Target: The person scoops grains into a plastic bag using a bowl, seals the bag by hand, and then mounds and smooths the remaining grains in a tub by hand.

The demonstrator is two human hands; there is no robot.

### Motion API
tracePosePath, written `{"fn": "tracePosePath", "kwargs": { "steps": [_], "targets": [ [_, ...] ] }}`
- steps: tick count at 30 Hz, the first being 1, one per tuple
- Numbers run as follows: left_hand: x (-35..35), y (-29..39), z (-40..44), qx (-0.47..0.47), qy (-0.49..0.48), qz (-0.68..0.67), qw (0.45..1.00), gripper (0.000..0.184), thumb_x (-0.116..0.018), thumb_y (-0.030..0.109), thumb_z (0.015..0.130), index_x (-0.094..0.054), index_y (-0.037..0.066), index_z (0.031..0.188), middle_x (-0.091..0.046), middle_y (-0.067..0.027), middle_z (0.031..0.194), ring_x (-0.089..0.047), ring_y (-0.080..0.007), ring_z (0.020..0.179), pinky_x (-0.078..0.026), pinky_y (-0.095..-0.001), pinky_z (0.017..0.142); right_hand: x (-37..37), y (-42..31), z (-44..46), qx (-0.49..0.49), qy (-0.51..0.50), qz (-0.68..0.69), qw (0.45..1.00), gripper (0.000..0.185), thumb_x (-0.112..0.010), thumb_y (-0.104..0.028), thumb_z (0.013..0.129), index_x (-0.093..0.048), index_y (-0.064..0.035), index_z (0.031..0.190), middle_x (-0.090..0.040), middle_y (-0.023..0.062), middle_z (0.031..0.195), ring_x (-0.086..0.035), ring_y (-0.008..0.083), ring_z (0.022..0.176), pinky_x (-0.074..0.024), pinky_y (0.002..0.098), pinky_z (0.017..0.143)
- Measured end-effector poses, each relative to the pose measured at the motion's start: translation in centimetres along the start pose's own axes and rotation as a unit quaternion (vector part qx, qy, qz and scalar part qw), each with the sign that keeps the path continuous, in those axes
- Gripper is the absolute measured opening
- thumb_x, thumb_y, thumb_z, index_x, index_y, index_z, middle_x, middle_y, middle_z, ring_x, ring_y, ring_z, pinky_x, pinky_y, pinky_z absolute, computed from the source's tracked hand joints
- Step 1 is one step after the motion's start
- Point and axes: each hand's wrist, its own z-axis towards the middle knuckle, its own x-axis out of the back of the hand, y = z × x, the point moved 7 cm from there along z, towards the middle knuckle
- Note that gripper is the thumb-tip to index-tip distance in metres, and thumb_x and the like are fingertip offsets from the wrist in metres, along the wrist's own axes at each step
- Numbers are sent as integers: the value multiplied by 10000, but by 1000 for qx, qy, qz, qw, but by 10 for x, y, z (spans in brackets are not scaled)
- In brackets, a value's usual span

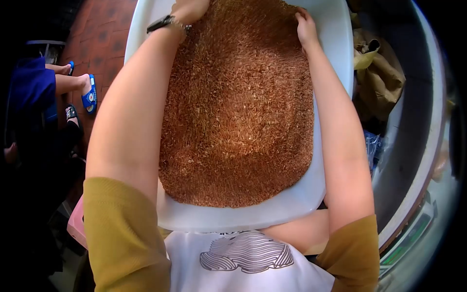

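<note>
A large white plastic tub (pixel 335 58) holds a broad mass of reddish-brown, dry-looking grains or flakes (pixel 243 97); their exact kind I cannot make out. My left hand (pixel 193 9) reaches over the far left part of the mass, a dark watch (pixel 160 23) on its wrist. The top edge of the view cuts off its fingers. At the far right, my right hand (pixel 306 28) rests along the border of the mass, against the tub's inner side. Its fingers are loosely stretched out, partly hidden, with nothing seen gripped in them.
Red floor tiles (pixel 104 34) lie to the left, where a person's foot in a blue slipper (pixel 89 97) shows. Right of the tub are a crumpled brown bag (pixel 384 78) and a curved pale rim (pixel 435 112). A pink plastic edge (pixel 76 224) shows at lower left.
</note>
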Motion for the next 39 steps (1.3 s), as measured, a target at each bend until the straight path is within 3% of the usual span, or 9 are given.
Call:
{"fn": "tracePosePath", "kwargs": {
  "steps": [3, 8, 11, 14, 18, 27, 31, 34, 39],
  "targets": [
    [-23, 15, 8, -134, -226, 87, 961, 527, -416, 377, 971, -522, 59, 1377, -446, -220, 1455, -368, -406, 1370, -318, -449, 1125, -28, 32, 48, 5, -65, 72, 995, 472, -404, -296, 1044, -514, 21, 1377, -489, 155, 1457, -390, 257, 1387, -250, 346, 1159],
    [-81, 3, -4, -86, -265, -197, 940, 507, -442, 360, 964, -602, -9, 1272, -538, -197, 1393, -466, -322, 1319, -361, -381, 1090, -67, 9, 5, -140, -175, 253, 941, 480, -489, -370, 997, -599, -5, 1288, -616, 121, 1306, -538, 234, 1228, -368, 348, 1079],
    [-80, 9, -23, 12, -337, -359, 870, 491, -440, 352, 982, -622, -22, 1244, -581, -152, 1347, -504, -258, 1269, -381, -358, 1068, -81, 0, -32, -279, -252, 337, 863, 474, -485, -383, 999, -609, -13, 1268, -637, 108, 1271, -564, 240, 1192, -409, 358, 1045],
    [-60, 11, -41, 142, -349, -274, 885, 492, -428, 370, 1007, -622, -4, 1261, -599, -93, 1316, -521, -201, 1222, -399, -336, 1048, -83, 2, -48, -288, -317, 331, 841, 505, -480, -405, 999, -578, -27, 1320, -613, 111, 1316, -556, 250, 1218, -421, 360, 1039],
    [-68, 5, -78, 243, -468, -438, 728, 576, -393, 456, 1022, -492, 41, 1409, -506, -66, 1432, -437, -163, 1309, -317, -291, 1118, -72, 6, -62, -263, -283, 265, 884, 382, -515, -335, 970, -627, -76, 1226, -686, 105, 1134, -659, 229, 1021, -503, 387, 952],
    [20, 38, -129, 300, -420, -529, 674, 547, -475, 400, 995, -498, 15, 1382, -522, -113, 1391, -459, -212, 1305, -331, -333, 1120, -32, -50, -113, -289, -325, 318, 842, 290, -483, -302, 987, -671, -96, 1066, -707, 32, 975, -684, 172, 849, -570, 387, 776],
    [51, 54, -147, 278, -399, -555, 675, 519, -530, 362, 978, -526, 0, 1349, -554, -145, 1347, -492, -239, 1285, -368, -365, 1106, -9, -87, -139, -249, -363, 367, 819, 277, -533, -291, 968, -678, -83, 1078, -707, 37, 985, -684, 170, 851, -567, 383, 781],
    [76, 54, -156, 215, -383, -495, 750, 547, -598, 386, 950, -546, -5, 1330, -630, -179, 1253, -583, -242, 1223, -450, -416, 1074, 13, -129, -175, -240, -297, 340, 860, 285, -554, -262, 959, -677, -54, 1110, -710, 48, 1006, -687, 172, 876, -561, 368, 805],
    [117, 72, -187, 77, -432, -377, 816, 452, -678, 355, 914, -647, 52, 1247, -694, -75, 1126, -630, -118, 1089, -493, -283, 965, 29, -169, -219, -169, -363, 274, 874, 303, -573, -237, 946, -697, -13, 1107, -723, 68, 1034, -680, 159, 948, -542, 342, 852]
  ]
}}
